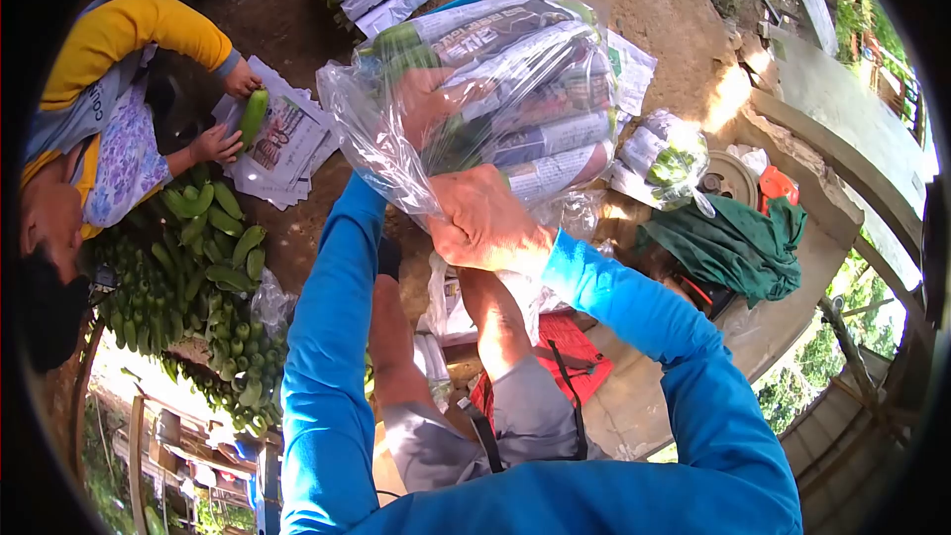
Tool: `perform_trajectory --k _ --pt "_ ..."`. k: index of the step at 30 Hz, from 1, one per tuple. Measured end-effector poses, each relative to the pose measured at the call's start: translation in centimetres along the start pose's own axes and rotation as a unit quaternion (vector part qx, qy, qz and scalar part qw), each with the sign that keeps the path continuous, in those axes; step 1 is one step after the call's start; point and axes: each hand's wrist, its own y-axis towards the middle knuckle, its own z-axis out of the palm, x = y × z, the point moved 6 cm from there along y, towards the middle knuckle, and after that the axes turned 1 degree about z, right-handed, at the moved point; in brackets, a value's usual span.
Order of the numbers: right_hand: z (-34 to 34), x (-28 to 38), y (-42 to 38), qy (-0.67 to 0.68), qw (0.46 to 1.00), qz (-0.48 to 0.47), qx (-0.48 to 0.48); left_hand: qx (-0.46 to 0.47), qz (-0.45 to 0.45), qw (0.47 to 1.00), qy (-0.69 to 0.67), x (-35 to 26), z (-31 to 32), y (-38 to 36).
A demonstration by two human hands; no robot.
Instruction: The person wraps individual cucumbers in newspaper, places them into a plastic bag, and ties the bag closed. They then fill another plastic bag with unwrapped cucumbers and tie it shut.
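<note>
A large clear plastic bag (535, 69) holds several long rolls wrapped in newspaper, with some green showing at its upper left. My right hand (487, 218) is closed on the bag's near edge, the thumb and fingers pressed together on the plastic. Behind the clear film, my left hand (426, 104) is inside or behind the bag's left part, against the wrapped rolls; its fingers are partly blurred by the plastic. Loose newspaper sheets (282, 154) lie left of the bag.
At the left, a person in yellow sleeves (149, 30) holds a green cucumber-like vegetable (254, 119) over the papers. A heap of green vegetables (198, 287) lies below. Another wrapped bundle (664, 159), a green cloth (738, 248) and a red bag (575, 357) are nearby.
</note>
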Motion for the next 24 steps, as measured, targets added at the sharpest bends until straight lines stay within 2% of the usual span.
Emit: perform_trajectory --k 1,2,3,4,5,6,7,8,9,10,11,12,13,15,17,18,19,21,23,24 --pt "-0.1 -0.3 0.1 -0.009 1.000 -0.002 -0.004 0.003 -0.050 0.999 -0.008 -0.1 0.1 -0.2" --pt "-0.1 -0.9 0.0 0.005 1.000 0.026 0.016 0.003 -0.053 0.999 -0.009 -0.2 0.1 -0.9" --pt "-0.2 -0.8 -0.2 0.006 0.999 0.028 0.016 -0.020 0.066 0.995 0.071 -1.7 -0.5 -1.8" --pt "-0.8 -0.9 -0.2 0.022 0.999 0.031 -0.014 -0.045 0.188 0.970 0.148 -3.2 -0.8 -2.8" --pt "-1.4 -1.0 -0.4 0.040 0.998 0.036 -0.043 -0.045 0.188 0.970 0.146 -2.8 -1.0 -3.8" --pt "-1.4 -1.9 -1.2 0.028 0.993 0.108 -0.030 -0.032 0.117 0.992 0.046 -1.1 -1.3 -4.8" --pt "-1.4 -2.0 -1.5 0.031 0.994 0.105 -0.028 -0.021 0.047 0.997 -0.052 0.6 -1.4 -5.3" --pt "-1.5 -1.9 -1.8 0.043 0.993 0.099 -0.040 -0.047 0.118 0.984 0.122 0.6 -1.5 -5.5" --pt "-1.2 -1.9 -2.1 0.056 0.993 0.094 -0.051 -0.049 0.115 0.984 0.126 1.0 -1.2 -5.7" --pt "-0.2 -2.4 -2.5 0.059 0.993 0.093 -0.049 -0.057 0.056 0.969 -0.233 2.1 -0.7 -5.8" --pt "0.6 -3.1 -3.1 0.043 0.992 0.092 -0.075 -0.059 -0.008 0.824 -0.563 3.2 0.4 -5.8" --pt "1.2 -3.4 -3.6 0.028 0.990 0.093 -0.099 -0.102 -0.015 0.852 -0.513 3.2 0.3 -5.3" --pt "1.5 -2.8 -3.3 0.032 0.991 0.093 -0.090 -0.110 -0.018 0.850 -0.515 3.8 0.0 -4.4" --pt "1.2 -2.6 -2.6 0.050 0.982 0.155 -0.096 -0.102 0.000 0.859 -0.502 4.5 -0.6 -3.4" --pt "1.6 -2.8 -1.9 0.065 0.981 0.175 -0.059 -0.127 -0.028 0.827 -0.547 3.9 -0.7 -3.5" --pt "1.6 -2.9 -1.5 0.066 0.980 0.174 -0.071 -0.097 -0.006 0.785 -0.612 3.3 -0.8 -3.9" --pt "1.6 -2.8 -1.2 0.066 0.979 0.173 -0.084 -0.070 0.027 0.719 -0.691 2.5 -0.6 -4.4" --pt "1.7 -2.7 -1.2 0.070 0.977 0.187 -0.072 -0.131 0.002 0.698 -0.704 2.4 -0.1 -5.1" --pt "2.1 -3.3 -1.6 0.012 0.979 0.186 -0.086 -0.216 -0.067 0.722 -0.654 1.3 -0.3 -5.0" --pt "2.4 -3.6 -1.9 -0.034 0.982 0.142 -0.119 -0.204 -0.059 0.749 -0.627 1.7 -0.3 -4.1"
